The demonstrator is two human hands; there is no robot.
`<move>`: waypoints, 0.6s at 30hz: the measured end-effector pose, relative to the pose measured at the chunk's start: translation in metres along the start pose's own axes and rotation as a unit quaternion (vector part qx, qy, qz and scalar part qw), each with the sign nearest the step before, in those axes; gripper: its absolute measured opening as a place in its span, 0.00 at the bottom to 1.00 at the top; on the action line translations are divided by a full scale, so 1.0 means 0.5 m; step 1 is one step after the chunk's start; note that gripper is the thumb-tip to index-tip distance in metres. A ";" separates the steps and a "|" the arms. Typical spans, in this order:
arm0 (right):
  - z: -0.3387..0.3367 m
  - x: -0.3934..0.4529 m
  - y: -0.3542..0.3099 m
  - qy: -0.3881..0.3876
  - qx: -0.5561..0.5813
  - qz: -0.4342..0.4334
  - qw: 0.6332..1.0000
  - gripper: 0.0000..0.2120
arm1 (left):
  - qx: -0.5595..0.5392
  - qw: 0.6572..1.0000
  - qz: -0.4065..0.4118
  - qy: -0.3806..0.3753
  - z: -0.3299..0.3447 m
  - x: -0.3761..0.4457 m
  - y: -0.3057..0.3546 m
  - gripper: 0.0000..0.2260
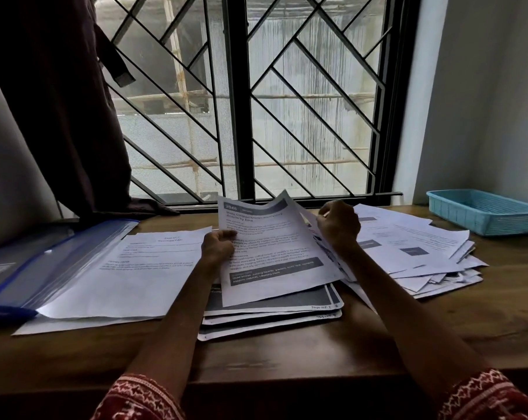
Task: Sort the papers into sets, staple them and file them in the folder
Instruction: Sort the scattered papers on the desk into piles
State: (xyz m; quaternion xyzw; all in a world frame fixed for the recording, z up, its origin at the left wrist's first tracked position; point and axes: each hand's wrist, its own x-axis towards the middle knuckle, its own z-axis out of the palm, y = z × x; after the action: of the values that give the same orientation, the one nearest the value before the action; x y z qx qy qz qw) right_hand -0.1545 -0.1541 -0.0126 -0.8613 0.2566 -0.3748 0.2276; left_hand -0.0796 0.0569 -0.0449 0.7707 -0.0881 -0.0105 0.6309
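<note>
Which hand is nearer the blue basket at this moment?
The right hand. It holds sheets above the loose paper pile, with the blue basket farther off to its right. The left hand grips the raised sheet's left edge, farther still from the basket.

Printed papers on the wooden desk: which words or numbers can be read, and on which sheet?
"2946": dark header of the white printed sheet held by both hands.
"Used knives, cutting boards": its dark lower band, partly legible.
Its heading and body: blurred.
Other sheets' text: unreadable.
</note>
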 end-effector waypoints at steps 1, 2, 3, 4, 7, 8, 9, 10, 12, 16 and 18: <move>0.008 -0.011 -0.010 -0.001 0.018 -0.020 1.000 0.07 | 0.002 1.000 0.000 0.002 0.000 0.001 -0.001 0.19; 0.018 -0.023 -0.019 -0.003 0.036 -0.042 0.998 0.08 | 0.003 1.000 0.002 0.004 -0.001 0.001 -0.001 0.18; 0.027 -0.034 -0.027 -0.008 0.057 -0.061 0.996 0.08 | 0.000 1.000 0.007 0.004 0.000 0.000 0.000 0.17; 0.035 -0.044 -0.035 -0.018 0.081 -0.079 0.993 0.09 | -0.003 1.000 0.016 0.001 0.002 -0.003 0.002 0.14; 0.047 -0.067 -0.058 -0.082 0.141 -0.127 0.978 0.11 | -0.014 0.999 0.025 -0.017 0.009 -0.014 0.015 0.15; 0.048 -0.074 -0.066 -0.105 0.151 -0.141 0.973 0.12 | -0.012 1.000 0.020 -0.021 0.012 -0.012 0.016 0.18; 0.049 -0.082 -0.073 -0.127 0.152 -0.154 0.968 0.12 | -0.006 1.000 0.012 -0.020 0.013 -0.010 0.018 0.20; 0.052 -0.089 -0.078 -0.148 0.147 -0.168 0.964 0.12 | -0.003 1.000 0.005 -0.018 0.013 -0.010 0.018 0.22; 0.060 -0.103 -0.084 -0.200 0.133 -0.197 0.950 0.11 | -0.001 1.000 -0.001 -0.021 0.011 -0.003 0.013 0.22; 0.062 -0.100 -0.085 -0.271 0.148 -0.244 0.920 0.15 | 0.030 0.999 0.034 -0.002 0.008 0.001 0.001 0.15; 0.049 -0.069 -0.069 -0.215 0.134 -0.221 0.942 0.18 | 0.036 0.998 0.044 0.029 0.004 0.000 0.003 0.15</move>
State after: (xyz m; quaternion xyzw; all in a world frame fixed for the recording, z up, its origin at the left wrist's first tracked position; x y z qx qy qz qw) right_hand -0.1464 -0.1016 -0.0258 -0.9182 -0.0481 -0.2522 0.3017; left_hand -0.0801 0.0546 -0.0440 0.7885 -0.1034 0.0429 0.6047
